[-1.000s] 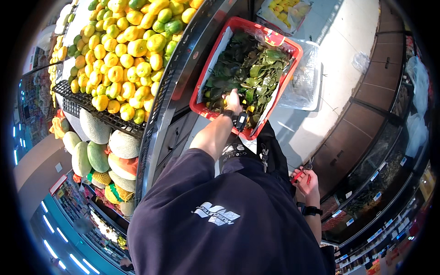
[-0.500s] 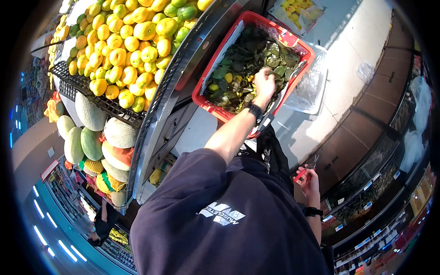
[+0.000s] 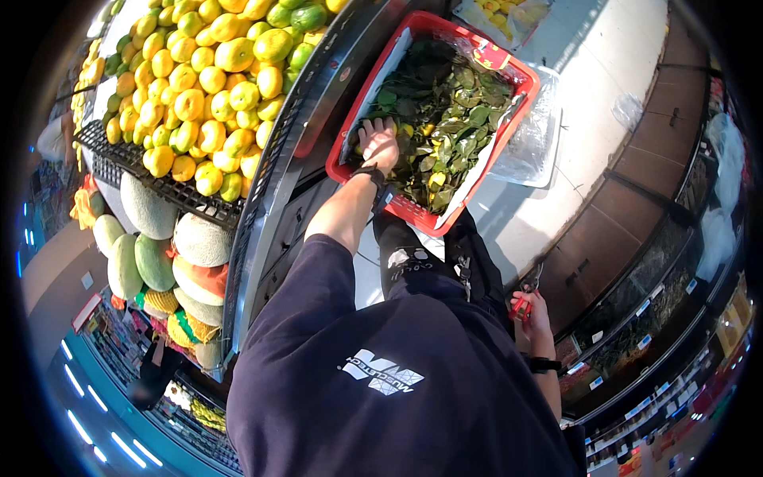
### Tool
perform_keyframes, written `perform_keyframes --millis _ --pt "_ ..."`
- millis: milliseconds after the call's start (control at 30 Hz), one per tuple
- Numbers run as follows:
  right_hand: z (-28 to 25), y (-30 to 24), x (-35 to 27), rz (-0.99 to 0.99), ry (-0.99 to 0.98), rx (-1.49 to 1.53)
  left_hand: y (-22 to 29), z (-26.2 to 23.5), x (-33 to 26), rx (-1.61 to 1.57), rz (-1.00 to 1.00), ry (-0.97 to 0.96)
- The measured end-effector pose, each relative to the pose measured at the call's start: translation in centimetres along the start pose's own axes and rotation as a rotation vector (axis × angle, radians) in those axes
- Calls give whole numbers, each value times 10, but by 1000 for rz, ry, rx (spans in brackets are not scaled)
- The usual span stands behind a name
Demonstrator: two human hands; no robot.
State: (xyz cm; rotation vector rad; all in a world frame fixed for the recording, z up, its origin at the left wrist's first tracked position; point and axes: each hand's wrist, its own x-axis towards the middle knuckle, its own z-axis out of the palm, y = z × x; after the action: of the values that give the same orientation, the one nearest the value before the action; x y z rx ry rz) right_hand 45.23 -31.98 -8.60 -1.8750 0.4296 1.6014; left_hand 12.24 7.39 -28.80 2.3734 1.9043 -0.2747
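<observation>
My left hand (image 3: 380, 147), a dark band at its wrist, reaches into the left side of a red plastic basket (image 3: 332, 163). Its fingers curl down among green leaves (image 3: 469, 103), over a spot where a yellow-green fruit partly shows; what they grip is hidden. Small yellow citrus fruits (image 3: 435, 180) peek out between the leaves. Off to the lower right, beside my hip, my right hand (image 3: 537, 316) is closed around red-handled pruning shears (image 3: 522, 307), their metal blades pointing away from me.
Left of the basket, a metal-edged stand holds a heap of yellow-green citrus (image 3: 211, 103), with melons (image 3: 151, 207) below. A clear plastic tub (image 3: 536, 147) sits beside the basket on the pale floor; a crate of yellow fruit (image 3: 501, 16) lies beyond. Brown cabinets (image 3: 604, 230) line the right.
My left hand has shifted from the middle right of the leaves to the basket's left side. My right hand keeps the shears, now turned slightly, beside my hip.
</observation>
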Motion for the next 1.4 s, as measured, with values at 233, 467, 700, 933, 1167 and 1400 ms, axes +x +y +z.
perform_keyframes --millis 233,467,700,933,1167,1400 --pt "-19 7 0 -28 67 1 20 -22 16 -137 -28 -199" --pt "-5 10 2 -34 21 -30 31 8 37 -86 -134 -430" --pt "-8 2 -9 -76 62 10 37 27 23 -93 -154 -276" --pt "-4 12 6 -95 -1 3 9 -37 8 -490 -188 -277" --pt "36 -8 -9 -200 -114 -54 -4 -24 -20 -945 -292 -379" --pt "28 18 -10 -246 -47 -26 18 -24 -26 -520 -36 -621"
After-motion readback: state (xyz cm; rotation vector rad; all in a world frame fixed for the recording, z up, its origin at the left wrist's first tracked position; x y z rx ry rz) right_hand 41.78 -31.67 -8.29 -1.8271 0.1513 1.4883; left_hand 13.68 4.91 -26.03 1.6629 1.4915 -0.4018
